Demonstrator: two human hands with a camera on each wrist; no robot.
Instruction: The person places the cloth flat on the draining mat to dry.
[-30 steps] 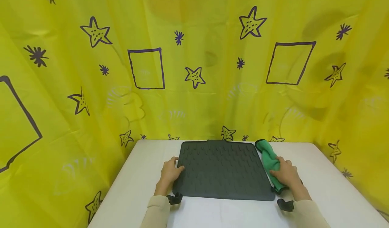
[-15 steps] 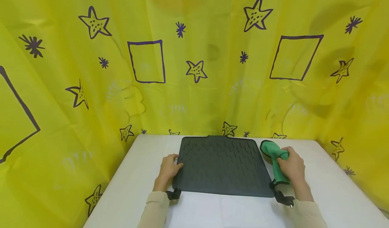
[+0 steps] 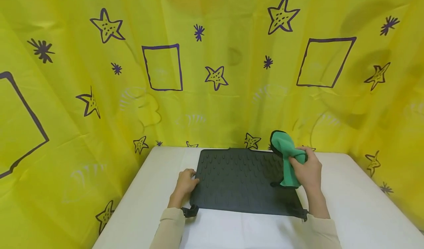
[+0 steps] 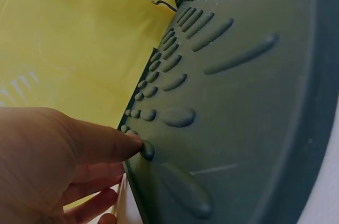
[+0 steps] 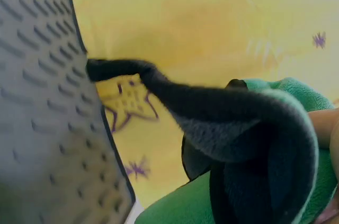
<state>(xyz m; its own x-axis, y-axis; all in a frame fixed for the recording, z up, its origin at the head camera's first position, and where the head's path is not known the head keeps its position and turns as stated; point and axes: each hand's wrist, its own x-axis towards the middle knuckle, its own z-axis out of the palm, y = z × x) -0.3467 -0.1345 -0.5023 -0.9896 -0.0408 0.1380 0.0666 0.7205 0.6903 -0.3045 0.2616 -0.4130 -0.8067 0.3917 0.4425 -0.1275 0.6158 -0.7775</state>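
Note:
A dark grey-green rubber mat (image 3: pixel 241 186) with raised drop-shaped ridges lies flat on the white table. At its left edge is my left hand (image 3: pixel 185 182). In the left wrist view the thumb (image 4: pixel 114 143) presses on the mat's top near the edge, and the other fingers are curled beside and below that edge. My right hand (image 3: pixel 308 169) pinches a bunched green cloth (image 3: pixel 289 171) with black trim, raised over the mat's right side. The right wrist view shows the cloth's black edging (image 5: pixel 212 97) close up; most of the right hand is out of that view.
The white table (image 3: pixel 354 197) extends on both sides of the mat. A yellow curtain (image 3: pixel 198 109) with dark star and square drawings hangs behind and along the sides. A black wrist mount (image 3: pixel 190 211) sits at the left wrist.
The right hand has gathered the green cloth, lifted it off the table beside the mat and moved it left over the mat. The left hand has stayed at the mat's left edge.

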